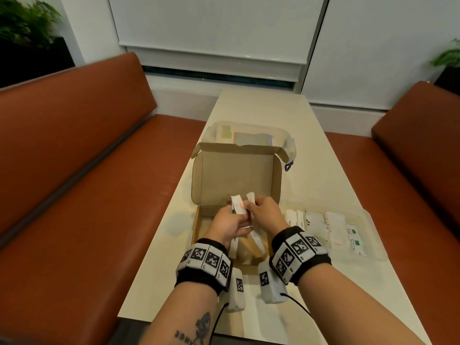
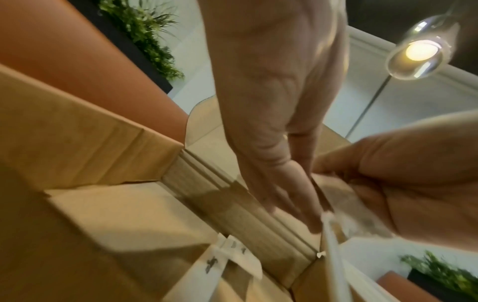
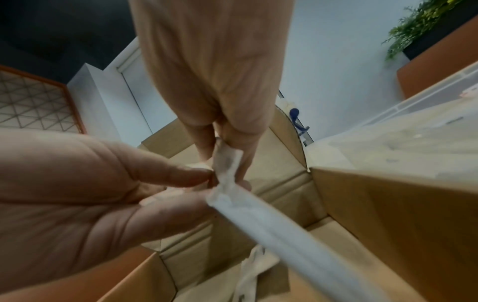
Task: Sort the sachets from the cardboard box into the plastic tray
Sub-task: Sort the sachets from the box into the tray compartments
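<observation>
The open cardboard box (image 1: 236, 175) stands mid-table with its lid upright. Both hands meet above its open base. My left hand (image 1: 238, 215) pinches a few white sachets (image 1: 237, 204) that stick upward; its thumb and fingers (image 3: 165, 177) close on white paper. My right hand (image 1: 252, 207) pinches the end of another white sachet (image 3: 227, 161) between thumb and fingertips. A long white stick sachet (image 3: 284, 230) runs from the hands down toward the box. More sachets (image 2: 227, 257) lie on the box floor. The clear plastic tray (image 1: 371, 220) sits right of the box and holds rows of sachets.
A clear lidded plastic container (image 1: 288, 143) stands just behind the box lid. Orange benches (image 1: 87, 170) flank the narrow pale table (image 1: 311, 158) on both sides. The table's near edge is close under my wrists. Potted plants stand in the far corners.
</observation>
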Demonstrator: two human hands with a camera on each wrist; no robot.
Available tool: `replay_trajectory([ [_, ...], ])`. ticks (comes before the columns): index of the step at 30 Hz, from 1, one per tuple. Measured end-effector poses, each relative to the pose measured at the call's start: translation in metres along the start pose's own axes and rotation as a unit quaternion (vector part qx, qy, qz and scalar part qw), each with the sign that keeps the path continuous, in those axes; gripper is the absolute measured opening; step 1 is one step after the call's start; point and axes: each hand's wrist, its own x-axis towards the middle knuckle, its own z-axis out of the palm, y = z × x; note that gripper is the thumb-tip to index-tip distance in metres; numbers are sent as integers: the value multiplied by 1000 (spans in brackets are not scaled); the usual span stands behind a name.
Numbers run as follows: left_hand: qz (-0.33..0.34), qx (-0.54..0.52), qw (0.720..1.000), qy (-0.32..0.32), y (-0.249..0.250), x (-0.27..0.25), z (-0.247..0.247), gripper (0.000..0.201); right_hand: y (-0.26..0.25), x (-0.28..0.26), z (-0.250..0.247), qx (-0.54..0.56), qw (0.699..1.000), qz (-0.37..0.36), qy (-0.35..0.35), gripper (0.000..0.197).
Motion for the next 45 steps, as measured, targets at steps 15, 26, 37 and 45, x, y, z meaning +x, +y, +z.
replay_trajectory([
  [15, -6, 7, 998, -62, 10, -2, -11, 16, 2, 0, -25, 146, 988, 25, -35, 19],
  [26, 9, -15, 998, -61, 18, 1, 3, 15, 10, -4, -61, 162, 986, 28, 23, 17],
  [37, 18, 2, 999, -32, 16, 12, 39, 22, 31, -10, -111, 187, 971, 33, 144, 9],
  [45, -9, 60, 989, -134, 12, 12, 87, 24, 57, -14, -162, 205, 955, 25, 214, 10],
])
